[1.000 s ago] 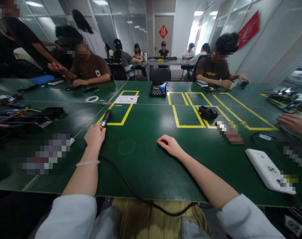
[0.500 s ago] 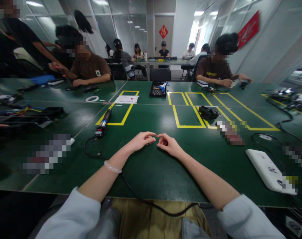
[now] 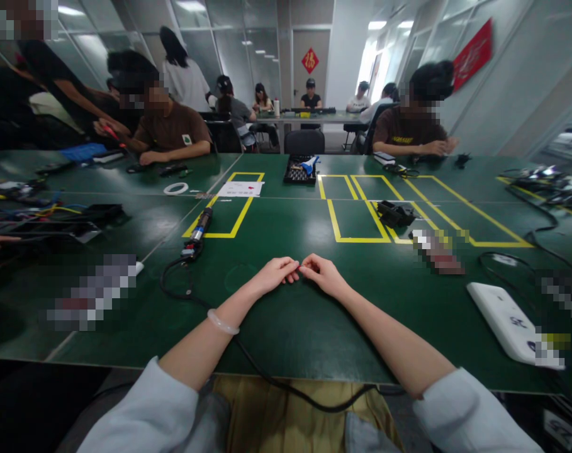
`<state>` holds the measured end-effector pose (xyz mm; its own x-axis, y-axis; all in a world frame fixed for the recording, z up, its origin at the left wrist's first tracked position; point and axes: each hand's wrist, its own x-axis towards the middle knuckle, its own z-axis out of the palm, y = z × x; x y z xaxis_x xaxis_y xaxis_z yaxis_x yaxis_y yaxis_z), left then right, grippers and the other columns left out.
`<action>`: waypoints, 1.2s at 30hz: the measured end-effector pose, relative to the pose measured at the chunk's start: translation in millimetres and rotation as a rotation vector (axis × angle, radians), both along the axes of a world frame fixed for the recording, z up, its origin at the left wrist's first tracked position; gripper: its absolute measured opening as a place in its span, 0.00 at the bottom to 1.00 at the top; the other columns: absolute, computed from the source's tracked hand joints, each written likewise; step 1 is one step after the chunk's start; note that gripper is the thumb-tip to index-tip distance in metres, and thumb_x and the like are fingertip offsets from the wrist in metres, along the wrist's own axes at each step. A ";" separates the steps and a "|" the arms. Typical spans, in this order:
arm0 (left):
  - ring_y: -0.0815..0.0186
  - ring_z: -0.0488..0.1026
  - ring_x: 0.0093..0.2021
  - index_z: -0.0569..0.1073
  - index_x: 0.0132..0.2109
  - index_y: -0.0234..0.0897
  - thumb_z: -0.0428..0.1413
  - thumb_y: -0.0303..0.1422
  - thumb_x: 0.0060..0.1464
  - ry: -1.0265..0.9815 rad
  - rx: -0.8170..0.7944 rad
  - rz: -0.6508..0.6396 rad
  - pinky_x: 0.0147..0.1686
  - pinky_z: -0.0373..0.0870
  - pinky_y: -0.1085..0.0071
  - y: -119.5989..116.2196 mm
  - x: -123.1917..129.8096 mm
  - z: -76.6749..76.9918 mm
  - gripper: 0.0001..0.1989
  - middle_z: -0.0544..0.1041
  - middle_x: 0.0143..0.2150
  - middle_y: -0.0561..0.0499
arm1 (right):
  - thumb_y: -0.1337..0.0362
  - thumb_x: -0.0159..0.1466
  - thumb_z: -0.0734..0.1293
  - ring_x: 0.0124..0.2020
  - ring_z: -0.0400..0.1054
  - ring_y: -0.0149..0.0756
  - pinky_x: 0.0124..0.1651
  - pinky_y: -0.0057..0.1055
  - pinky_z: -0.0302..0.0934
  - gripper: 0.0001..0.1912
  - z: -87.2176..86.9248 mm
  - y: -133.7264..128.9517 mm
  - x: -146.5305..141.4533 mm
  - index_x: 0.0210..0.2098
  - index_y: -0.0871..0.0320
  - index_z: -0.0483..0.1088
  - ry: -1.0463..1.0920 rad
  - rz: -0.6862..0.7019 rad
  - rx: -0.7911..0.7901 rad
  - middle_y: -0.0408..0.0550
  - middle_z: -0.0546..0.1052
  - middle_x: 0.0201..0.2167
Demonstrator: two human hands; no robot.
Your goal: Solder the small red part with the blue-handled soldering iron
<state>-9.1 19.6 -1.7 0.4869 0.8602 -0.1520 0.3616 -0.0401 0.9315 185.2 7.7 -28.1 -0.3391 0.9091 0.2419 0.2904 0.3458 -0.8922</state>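
Right of the unheld corded tool (image 3: pixel 200 226), left hand (image 3: pixel 277 273) and right hand (image 3: pixel 324 274) are touching fingertips—gripping anything? Can't tell!

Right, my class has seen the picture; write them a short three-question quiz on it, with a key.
1. True or false: the bracelet is on the right forearm.
2. The outlines on the table are: A white; B yellow; C red.
3. Fill in: of the two hands, the one nearer the cylindrical tool is the ____ one.

Key: 1. False, it is on the left forearm. 2. B. 3. Left hand.
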 end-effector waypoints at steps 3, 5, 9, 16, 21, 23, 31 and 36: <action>0.69 0.70 0.30 0.69 0.40 0.33 0.52 0.47 0.56 -0.044 0.015 0.012 0.30 0.63 0.73 -1.3 0.6 -1.9 0.19 0.76 0.33 0.48 | 0.52 0.64 0.64 0.24 0.61 0.28 0.29 0.25 0.55 0.15 1.1 -0.5 0.2 0.33 0.59 0.68 0.002 -0.015 -0.006 0.40 0.70 0.23; 0.69 0.71 0.31 0.69 0.42 0.33 0.55 0.46 0.55 -0.094 0.016 0.014 0.31 0.65 0.72 -1.6 0.7 -3.5 0.18 0.76 0.34 0.49 | 0.52 0.64 0.64 0.24 0.61 0.28 0.29 0.25 0.55 0.16 1.4 -0.7 0.2 0.33 0.59 0.68 0.001 -0.014 -0.013 0.40 0.70 0.23; 0.69 0.71 0.32 0.69 0.42 0.33 0.58 0.43 0.53 -0.165 0.049 0.011 0.35 0.67 0.71 -1.9 0.8 -4.3 0.17 0.75 0.35 0.49 | 0.51 0.63 0.65 0.24 0.62 0.28 0.29 0.25 0.56 0.16 -1.2 0.4 0.1 0.34 0.59 0.68 0.029 0.012 -0.033 0.41 0.71 0.24; 0.68 0.73 0.35 0.69 0.42 0.34 0.60 0.40 0.52 -0.140 0.160 0.032 0.37 0.68 0.71 -2.3 0.1 -3.9 0.16 0.75 0.37 0.49 | 0.53 0.63 0.65 0.27 0.65 0.29 0.32 0.26 0.59 0.14 -6.3 3.0 0.8 0.40 0.58 0.67 0.128 0.074 -0.054 0.42 0.72 0.28; 0.68 0.72 0.32 0.68 0.41 0.33 0.58 0.41 0.53 -0.115 0.122 0.035 0.35 0.68 0.71 -1.5 -1.4 -7.5 0.15 0.75 0.34 0.49 | 0.57 0.63 0.65 0.28 0.63 0.29 0.34 0.27 0.58 0.11 -3.3 1.1 1.0 0.41 0.57 0.67 0.067 0.088 0.055 0.42 0.72 0.31; 0.68 0.72 0.33 0.69 0.40 0.34 0.58 0.40 0.53 -0.088 0.178 0.035 0.35 0.68 0.71 -2.1 -2.5 -6.1 0.14 0.75 0.34 0.50 | 0.57 0.63 0.66 0.28 0.63 0.29 0.34 0.27 0.59 0.12 -2.4 0.8 0.4 0.43 0.57 0.66 0.078 0.074 0.043 0.42 0.72 0.31; 0.67 0.72 0.37 0.70 0.43 0.36 0.56 0.40 0.56 0.059 0.385 -0.042 0.39 0.69 0.71 -9.3 -3.0 6.0 0.13 0.75 0.38 0.50 | 0.58 0.62 0.66 0.28 0.63 0.29 0.34 0.28 0.59 0.10 -2.8 2.5 -0.3 0.37 0.59 0.68 0.059 0.063 -0.013 0.42 0.72 0.29; 0.61 0.72 0.47 0.71 0.48 0.38 0.48 0.44 0.61 0.346 0.622 0.127 0.50 0.67 0.64 11.6 -35.4 20.3 0.17 0.75 0.46 0.46 | 0.59 0.61 0.67 0.29 0.64 0.29 0.34 0.27 0.60 0.12 -0.4 2.3 -0.6 0.40 0.59 0.69 0.037 0.051 -0.039 0.44 0.74 0.31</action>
<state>-44.5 31.2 18.6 0.3899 0.8845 0.2563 0.6691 -0.4633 0.5811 184.6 10.0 -28.5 -0.3764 0.8999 0.2204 0.2397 0.3244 -0.9151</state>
